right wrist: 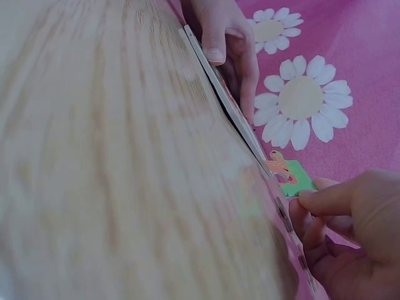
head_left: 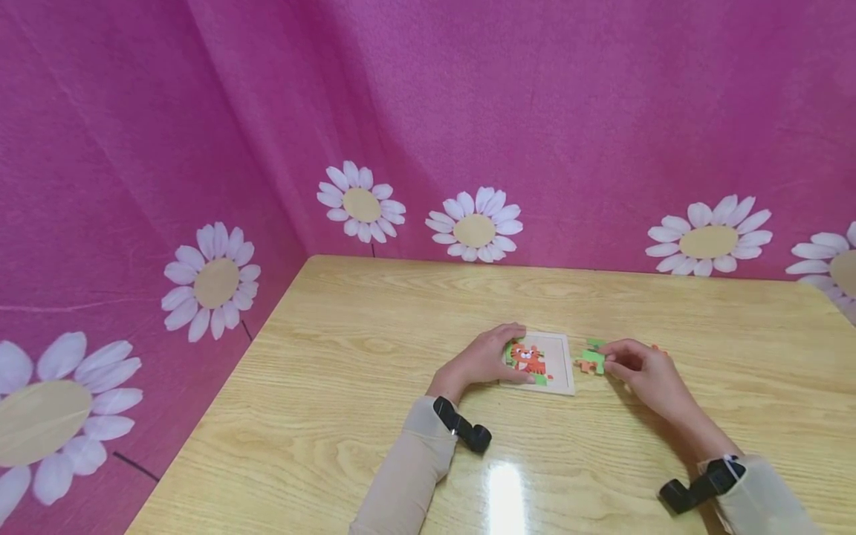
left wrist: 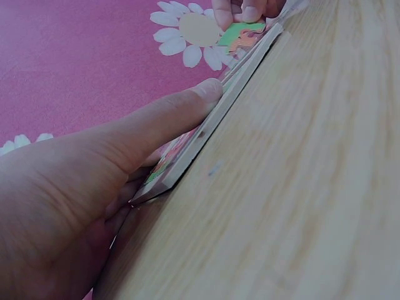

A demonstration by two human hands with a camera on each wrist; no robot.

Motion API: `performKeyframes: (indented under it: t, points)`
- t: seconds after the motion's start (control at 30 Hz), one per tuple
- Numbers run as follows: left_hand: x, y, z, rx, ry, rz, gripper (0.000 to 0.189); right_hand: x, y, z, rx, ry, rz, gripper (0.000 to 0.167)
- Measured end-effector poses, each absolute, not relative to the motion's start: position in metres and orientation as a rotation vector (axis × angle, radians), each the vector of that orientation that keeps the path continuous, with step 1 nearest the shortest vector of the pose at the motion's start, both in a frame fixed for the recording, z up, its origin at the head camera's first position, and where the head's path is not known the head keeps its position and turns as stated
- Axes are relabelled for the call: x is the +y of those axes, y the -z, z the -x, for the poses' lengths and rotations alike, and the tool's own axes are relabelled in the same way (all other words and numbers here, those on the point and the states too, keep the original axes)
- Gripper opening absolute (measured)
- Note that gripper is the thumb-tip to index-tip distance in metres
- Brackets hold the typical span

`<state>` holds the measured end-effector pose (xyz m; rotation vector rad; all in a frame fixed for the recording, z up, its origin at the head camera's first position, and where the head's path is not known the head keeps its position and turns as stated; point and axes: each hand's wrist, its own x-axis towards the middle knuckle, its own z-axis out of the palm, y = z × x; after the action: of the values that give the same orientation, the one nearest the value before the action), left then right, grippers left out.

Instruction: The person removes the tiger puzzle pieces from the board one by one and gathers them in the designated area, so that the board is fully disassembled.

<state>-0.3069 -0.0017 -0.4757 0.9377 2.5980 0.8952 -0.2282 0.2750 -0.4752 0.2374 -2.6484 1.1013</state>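
A square wooden jigsaw board (head_left: 559, 358) with a pale raised rim lies on the table. On its left part, fitted pieces show an orange cartoon tiger (head_left: 527, 358) with some green; the right part is bare. My left hand (head_left: 480, 362) grips the board from the left, thumb (left wrist: 203, 94) along the near rim and fingers at the far one. Just right of the board, my right hand (head_left: 652, 377) pinches a green and orange puzzle piece (right wrist: 299, 179) between thumb and fingertips. That piece is held up, tilted, close to the board's right edge.
Behind the held piece, another green piece (head_left: 594, 343) lies on the wooden table (head_left: 374, 357). An orange piece (head_left: 660, 348) shows partly past my right hand. Pink cloth (head_left: 568, 134) with white daisies rises along the table's back and left edges.
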Motion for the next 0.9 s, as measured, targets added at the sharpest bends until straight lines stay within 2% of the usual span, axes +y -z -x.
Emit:
performKeyframes:
  t: [0.9]
  points:
    - [-0.001,0.475,0.307,2.590,-0.896,-0.931,0.086,0.288,0.477,0.220,-2.671,-1.149,-0.225,0.017]
